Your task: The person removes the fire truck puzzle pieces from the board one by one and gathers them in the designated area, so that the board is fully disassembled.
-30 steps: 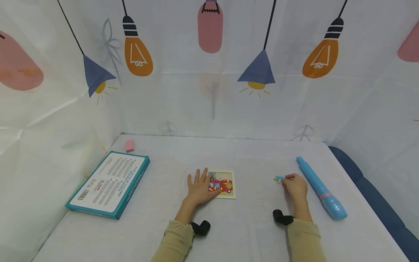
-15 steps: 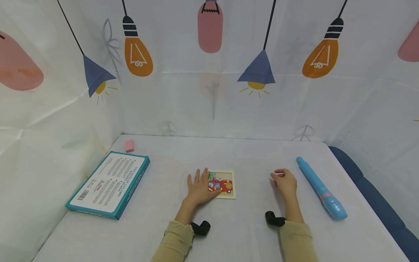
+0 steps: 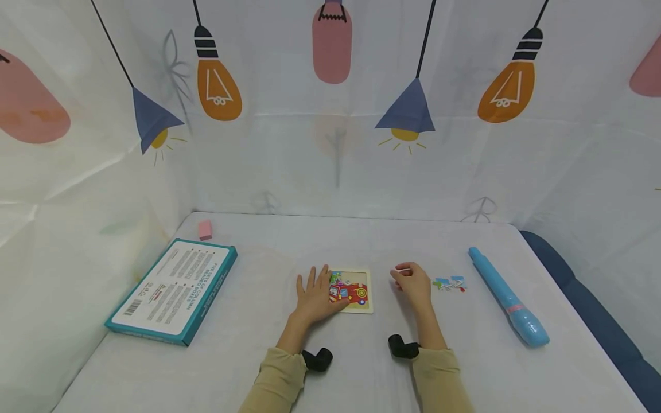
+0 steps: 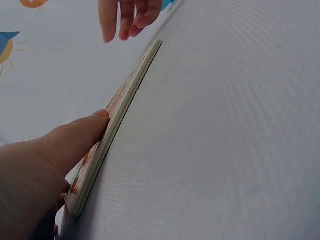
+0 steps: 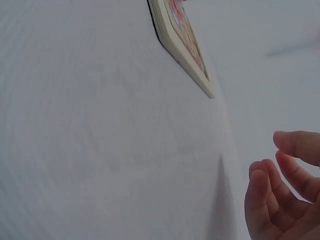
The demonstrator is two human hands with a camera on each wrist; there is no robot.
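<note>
My left hand [image 3: 313, 298] lies on the left side of a small wooden jigsaw puzzle [image 3: 361, 276], fingers spread and thumb across its lower part. The puzzle shows a red vehicle in a pale frame, with bare backing at its upper right. In the left wrist view, the thumb [image 4: 80, 137] rests on the puzzle's face by its edge. My right hand [image 3: 415, 284] is above the table just right of the puzzle. Its fingers [image 5: 290, 197] are loosely bent, with nothing seen between them. Several small colourful puzzle pieces [image 3: 449, 283] lie to its right.
A teal-edged box [image 3: 170, 287] lies at the left, a pink block [image 3: 205, 230] behind it. At the right is a long light-blue tube-shaped object [image 3: 508, 298] with a thicker near end. White printed sheets [image 3: 289, 160] surround the white table [image 3: 351, 367]; a dark blue seat edge [image 3: 583, 310] stands beyond it.
My right hand has moved left, away from the puzzle pieces, to a spot near the puzzle, uncovering the pieces. The left hand has stayed in place on the puzzle.
</note>
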